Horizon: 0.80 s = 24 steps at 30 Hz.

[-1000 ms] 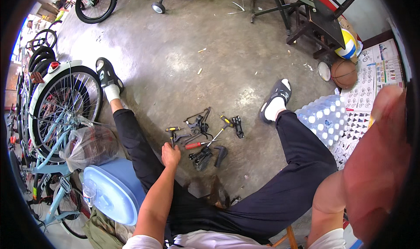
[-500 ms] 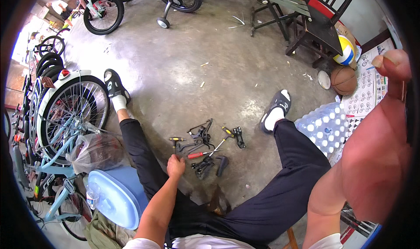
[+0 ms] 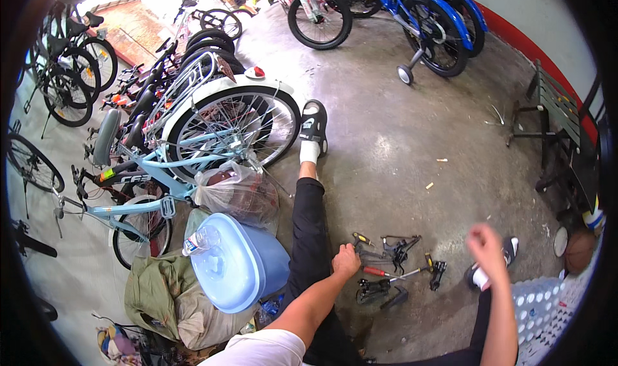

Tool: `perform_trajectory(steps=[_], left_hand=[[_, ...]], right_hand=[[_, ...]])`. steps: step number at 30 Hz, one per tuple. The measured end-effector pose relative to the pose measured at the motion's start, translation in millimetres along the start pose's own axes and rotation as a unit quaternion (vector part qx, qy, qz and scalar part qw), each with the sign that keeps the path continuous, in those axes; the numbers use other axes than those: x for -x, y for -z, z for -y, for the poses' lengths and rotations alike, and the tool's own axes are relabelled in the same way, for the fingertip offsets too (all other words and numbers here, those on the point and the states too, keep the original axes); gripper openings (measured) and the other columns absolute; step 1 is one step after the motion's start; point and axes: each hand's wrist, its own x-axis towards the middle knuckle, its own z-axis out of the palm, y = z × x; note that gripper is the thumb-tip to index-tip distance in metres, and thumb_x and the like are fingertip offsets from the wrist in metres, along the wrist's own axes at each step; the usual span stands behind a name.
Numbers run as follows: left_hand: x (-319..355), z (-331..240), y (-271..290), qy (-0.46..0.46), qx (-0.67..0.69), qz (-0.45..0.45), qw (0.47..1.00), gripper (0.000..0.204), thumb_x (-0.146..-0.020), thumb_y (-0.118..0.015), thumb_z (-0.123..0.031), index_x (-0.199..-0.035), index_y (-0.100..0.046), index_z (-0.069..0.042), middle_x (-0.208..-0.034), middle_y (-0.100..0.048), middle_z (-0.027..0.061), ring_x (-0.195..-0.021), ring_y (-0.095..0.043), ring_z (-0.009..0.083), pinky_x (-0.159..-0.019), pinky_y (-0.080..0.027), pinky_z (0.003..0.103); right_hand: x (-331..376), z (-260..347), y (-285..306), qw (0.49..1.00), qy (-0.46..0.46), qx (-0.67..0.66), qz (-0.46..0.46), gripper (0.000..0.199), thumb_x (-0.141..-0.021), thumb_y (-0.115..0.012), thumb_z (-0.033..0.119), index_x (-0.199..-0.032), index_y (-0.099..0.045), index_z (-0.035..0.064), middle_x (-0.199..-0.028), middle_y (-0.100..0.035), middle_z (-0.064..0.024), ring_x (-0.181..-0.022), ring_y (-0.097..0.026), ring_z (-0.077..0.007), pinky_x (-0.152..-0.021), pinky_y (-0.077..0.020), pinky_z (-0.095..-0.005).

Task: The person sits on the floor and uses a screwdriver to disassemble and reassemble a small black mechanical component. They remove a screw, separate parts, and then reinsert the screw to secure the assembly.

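Note:
My left hand is closed beside my left leg, next to a yellow-and-black T-handle tool near a pile of bike parts; what its fingers hold, if anything, is hidden. My right hand is raised in front of my right foot, its fingers smeared by motion. Among the parts on the floor are black brake levers and a red-handled screwdriver. Another yellow-handled T tool lies by a black pedal-like part. A curved black piece is nearest to me.
At my left stand a light-blue bicycle, a blue lidded bin with a plastic bottle on it, and a clear bag. Wrapped water bottles and a slatted chair are right. Blue bikes stand at the back.
The view has swung left, bringing more bicycles into sight. My right hand has come down and away from close before the camera. My left hand stays closed by the parts.

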Motion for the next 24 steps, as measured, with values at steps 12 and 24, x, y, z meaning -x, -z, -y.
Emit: perform_trajectory(steps=[12, 24], left_hand=[[-31.5, -15.6, -32.6, 0.026, 0.009, 0.018, 0.999, 0.039, -0.096, -0.073, -0.038, -0.117, -0.064, -0.006, -0.124, -0.066, 0.0188, -0.11, -0.071, 0.0435, -0.09, -0.059, 0.056], [-40.7, -5.3, -19.3, 0.029, 0.031, -0.03, 0.999, 0.049, -0.094, -0.075, -0.041, -0.123, -0.056, -0.007, -0.125, -0.065, 0.0194, -0.104, -0.073, 0.0438, -0.086, -0.061, 0.056]], right_hand=[[115.6, -240.0, -177.5, 0.943, -0.325, 0.073, 0.019, 0.098, -0.067, -0.095, 0.033, -0.147, -0.047, -0.0001, -0.142, -0.055, -0.0265, -0.13, -0.056, -0.0404, -0.11, -0.0471, -0.0473], [107.2, -265.5, -231.5, 0.936, -0.341, -0.044, -0.08, 0.047, -0.075, -0.083, 0.011, -0.116, -0.062, 0.0036, -0.103, -0.072, -0.0127, -0.093, -0.07, -0.029, -0.087, -0.0546, -0.0423]])
